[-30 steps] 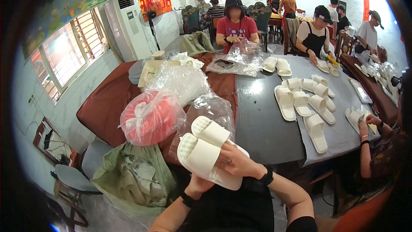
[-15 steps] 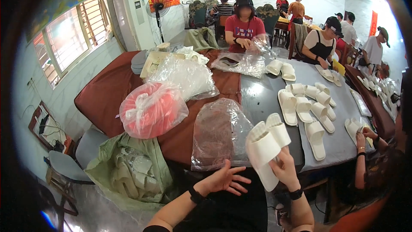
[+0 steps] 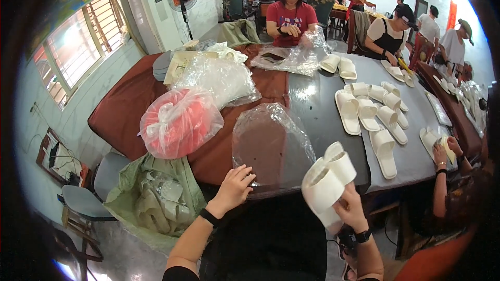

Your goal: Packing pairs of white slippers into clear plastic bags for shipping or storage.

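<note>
Bagging step in hand: right hand clamps the white slipper pair above the counter edge; left hand, fingers spread, touches the clear bag; next move, by judgement, calls for opening the bag mouth.

Two held slippers; one clear bag.

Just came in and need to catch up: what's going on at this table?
A person's right hand holds a pair of white slippers above the table edge, while the left hand reaches to the open clear plastic bag on the table. More white slippers lie in rows, and other people sit around the table.
</note>
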A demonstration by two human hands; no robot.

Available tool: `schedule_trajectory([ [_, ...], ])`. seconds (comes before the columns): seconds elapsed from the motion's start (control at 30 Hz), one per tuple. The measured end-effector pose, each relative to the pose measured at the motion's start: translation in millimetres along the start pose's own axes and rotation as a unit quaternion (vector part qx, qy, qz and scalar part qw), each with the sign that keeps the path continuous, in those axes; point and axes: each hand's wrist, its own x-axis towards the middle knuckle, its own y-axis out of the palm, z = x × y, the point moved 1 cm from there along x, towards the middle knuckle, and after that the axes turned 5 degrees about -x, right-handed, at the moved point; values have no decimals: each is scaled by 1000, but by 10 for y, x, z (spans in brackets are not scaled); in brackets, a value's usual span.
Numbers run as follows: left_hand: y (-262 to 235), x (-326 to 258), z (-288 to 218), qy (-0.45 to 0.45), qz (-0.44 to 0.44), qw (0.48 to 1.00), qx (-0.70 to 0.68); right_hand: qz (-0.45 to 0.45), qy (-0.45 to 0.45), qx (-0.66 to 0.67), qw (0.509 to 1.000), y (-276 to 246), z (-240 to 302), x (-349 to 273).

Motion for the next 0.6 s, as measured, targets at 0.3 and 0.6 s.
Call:
schedule_trajectory([
  [0.3, 190, -1, 131, -32, -13, 999, 9, 254, -117, 10, 960, 512, 185, -99],
  [0.6, -30, 191, -212, -65, -218, 966, -122, 272, -104, -17, 957, 898, 190, -67],
])
